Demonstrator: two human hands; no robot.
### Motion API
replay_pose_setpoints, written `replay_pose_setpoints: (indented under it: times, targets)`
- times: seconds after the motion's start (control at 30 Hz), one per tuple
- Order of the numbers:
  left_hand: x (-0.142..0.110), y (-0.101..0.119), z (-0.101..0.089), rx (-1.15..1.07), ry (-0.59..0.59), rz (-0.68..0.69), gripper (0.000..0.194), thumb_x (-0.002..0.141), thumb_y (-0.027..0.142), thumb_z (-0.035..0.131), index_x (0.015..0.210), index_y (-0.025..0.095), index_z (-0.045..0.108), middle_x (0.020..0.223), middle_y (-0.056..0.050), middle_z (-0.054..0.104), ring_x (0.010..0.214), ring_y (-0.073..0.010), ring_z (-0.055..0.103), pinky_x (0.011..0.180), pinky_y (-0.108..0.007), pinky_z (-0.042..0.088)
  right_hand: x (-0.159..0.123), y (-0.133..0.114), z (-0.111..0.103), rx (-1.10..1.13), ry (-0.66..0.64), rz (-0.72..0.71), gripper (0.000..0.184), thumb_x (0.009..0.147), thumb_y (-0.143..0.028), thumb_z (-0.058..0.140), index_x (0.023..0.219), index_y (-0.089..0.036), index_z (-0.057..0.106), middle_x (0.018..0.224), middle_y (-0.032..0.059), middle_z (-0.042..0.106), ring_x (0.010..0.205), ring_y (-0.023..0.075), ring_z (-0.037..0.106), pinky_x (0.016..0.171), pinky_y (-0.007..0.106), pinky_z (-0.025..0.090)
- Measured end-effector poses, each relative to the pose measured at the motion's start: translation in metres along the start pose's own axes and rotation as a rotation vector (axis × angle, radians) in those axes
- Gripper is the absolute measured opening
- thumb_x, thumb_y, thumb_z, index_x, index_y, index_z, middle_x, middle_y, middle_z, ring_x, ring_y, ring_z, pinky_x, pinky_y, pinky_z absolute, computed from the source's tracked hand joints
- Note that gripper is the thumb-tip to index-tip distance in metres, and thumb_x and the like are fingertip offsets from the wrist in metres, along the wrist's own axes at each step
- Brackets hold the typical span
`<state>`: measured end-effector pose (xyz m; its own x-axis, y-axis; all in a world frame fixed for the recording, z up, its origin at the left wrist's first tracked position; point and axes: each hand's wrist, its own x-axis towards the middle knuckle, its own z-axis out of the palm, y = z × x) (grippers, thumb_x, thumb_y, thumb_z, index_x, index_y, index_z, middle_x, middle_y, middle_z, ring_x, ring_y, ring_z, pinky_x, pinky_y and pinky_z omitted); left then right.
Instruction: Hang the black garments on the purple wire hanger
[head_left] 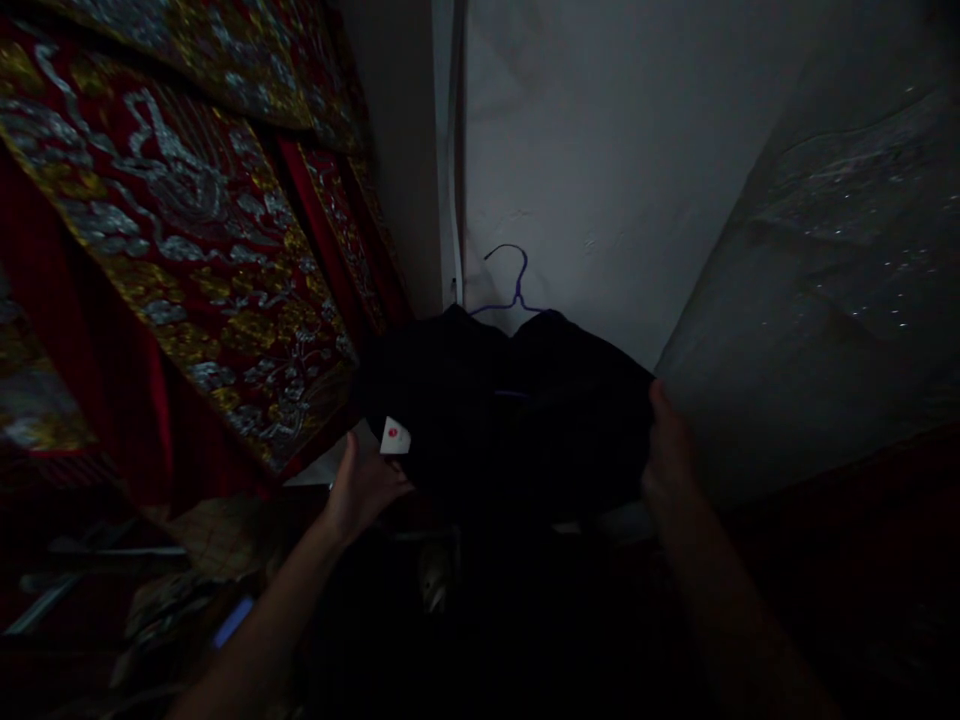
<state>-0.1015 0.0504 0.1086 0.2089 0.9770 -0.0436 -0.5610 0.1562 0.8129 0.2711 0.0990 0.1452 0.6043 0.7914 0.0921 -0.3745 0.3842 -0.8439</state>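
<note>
Black garment (577, 420) on hanger (519, 290), near wall (600, 150). Hands well apart: right hand (670, 450) clamped on garment's side; left hand (366, 490) at opposite edge near white tag (395, 437), grip unclear.

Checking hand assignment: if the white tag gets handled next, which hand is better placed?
Left, I'd judge. The left hand is right beside the white tag. The right hand is at the opposite side of the dark garment, clearly farther from it.
</note>
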Motion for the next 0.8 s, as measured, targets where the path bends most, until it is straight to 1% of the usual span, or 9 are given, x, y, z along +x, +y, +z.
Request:
replay_pose_setpoints:
  times: [0.07, 0.13, 0.2, 0.3, 0.43, 0.57, 0.67, 0.73, 0.8]
  targets:
    - [0.001, -0.004, -0.006, 0.038, 0.047, 0.049, 0.071, 0.069, 0.077, 0.069, 0.107, 0.017, 0.072, 0.101, -0.012, 0.076, 0.107, -0.0324, 0.068, 0.099, -0.046, 0.050, -0.002, 0.001, 0.018, 0.016, 0.000, 0.033, 0.032, 0.092, -0.045, 0.063, 0.107, -0.018, 0.071, 0.105, 0.0040, 0.076, 0.095, 0.0182, 0.072, 0.088, 0.033, 0.059]
    - [0.003, -0.011, -0.007, 0.089, 0.127, 0.171, 0.066, 0.070, 0.060, 0.080, 0.121, 0.020, 0.067, 0.124, -0.011, 0.071, 0.127, -0.0318, 0.059, 0.109, -0.044, 0.043, -0.008, 0.006, 0.031, 0.045, -0.057, 0.072, 0.035, 0.091, -0.048, 0.063, 0.110, -0.020, 0.070, 0.110, 0.0050, 0.075, 0.102, 0.0202, 0.071, 0.092, 0.036, 0.058]
    - [0.005, -0.020, -0.005, 0.106, 0.215, 0.264, 0.066, 0.071, 0.047, 0.084, 0.128, 0.021, 0.063, 0.134, -0.010, 0.066, 0.136, -0.0305, 0.052, 0.115, -0.043, 0.038, -0.015, 0.014, 0.036, 0.061, -0.104, 0.113, 0.038, 0.088, -0.052, 0.064, 0.110, -0.021, 0.070, 0.111, 0.0058, 0.075, 0.107, 0.0230, 0.070, 0.093, 0.040, 0.058]
    - [0.007, -0.032, 0.002, 0.084, 0.290, 0.288, 0.066, 0.072, 0.043, 0.084, 0.130, 0.020, 0.062, 0.134, -0.011, 0.066, 0.135, -0.0306, 0.052, 0.116, -0.044, 0.038, -0.020, 0.022, 0.031, 0.051, -0.104, 0.111, 0.041, 0.085, -0.055, 0.067, 0.110, -0.022, 0.069, 0.113, 0.0061, 0.074, 0.114, 0.0247, 0.067, 0.096, 0.042, 0.056]
    - [0.014, -0.036, 0.013, 0.113, 0.275, 0.270, 0.069, 0.066, 0.043, 0.088, 0.126, 0.016, 0.065, 0.129, -0.013, 0.069, 0.131, -0.0334, 0.056, 0.115, -0.046, 0.040, -0.019, 0.013, 0.036, 0.016, -0.091, 0.004, 0.041, 0.085, -0.054, 0.066, 0.110, -0.022, 0.069, 0.121, 0.0049, 0.072, 0.123, 0.0232, 0.063, 0.105, 0.042, 0.051]
    - [0.021, -0.036, 0.021, 0.115, 0.326, 0.300, 0.069, 0.066, 0.039, 0.088, 0.127, 0.019, 0.064, 0.132, -0.011, 0.068, 0.132, -0.0321, 0.056, 0.116, -0.046, 0.039, -0.025, -0.001, 0.053, 0.008, -0.236, -0.008, 0.043, 0.084, -0.055, 0.067, 0.113, -0.024, 0.069, 0.121, 0.0046, 0.072, 0.121, 0.0236, 0.064, 0.105, 0.042, 0.051]
    - [0.021, -0.043, 0.015, 0.172, 0.446, 0.265, 0.061, 0.068, 0.032, 0.087, 0.124, 0.021, 0.065, 0.132, -0.009, 0.068, 0.133, -0.0299, 0.055, 0.116, -0.045, 0.039, -0.039, -0.001, 0.055, -0.018, -0.302, 0.051, 0.044, 0.081, -0.056, 0.071, 0.110, -0.023, 0.071, 0.115, 0.0054, 0.075, 0.120, 0.0253, 0.065, 0.104, 0.043, 0.052]
    - [0.017, -0.051, 0.006, 0.220, 0.562, 0.165, 0.049, 0.068, 0.027, 0.085, 0.113, 0.018, 0.070, 0.125, -0.011, 0.071, 0.131, -0.0317, 0.057, 0.116, -0.047, 0.039, -0.049, 0.006, 0.050, -0.042, -0.301, 0.095, 0.044, 0.077, -0.056, 0.075, 0.105, -0.023, 0.072, 0.111, 0.0058, 0.076, 0.119, 0.0265, 0.065, 0.103, 0.043, 0.053]
    - [0.011, -0.059, -0.002, 0.235, 0.636, 0.087, 0.040, 0.067, 0.025, 0.084, 0.104, 0.017, 0.072, 0.116, -0.013, 0.075, 0.129, -0.0333, 0.059, 0.115, -0.048, 0.039, -0.056, 0.013, 0.041, -0.058, -0.258, 0.119, 0.046, 0.073, -0.057, 0.077, 0.102, -0.022, 0.073, 0.110, 0.0059, 0.076, 0.119, 0.0272, 0.064, 0.104, 0.042, 0.052]
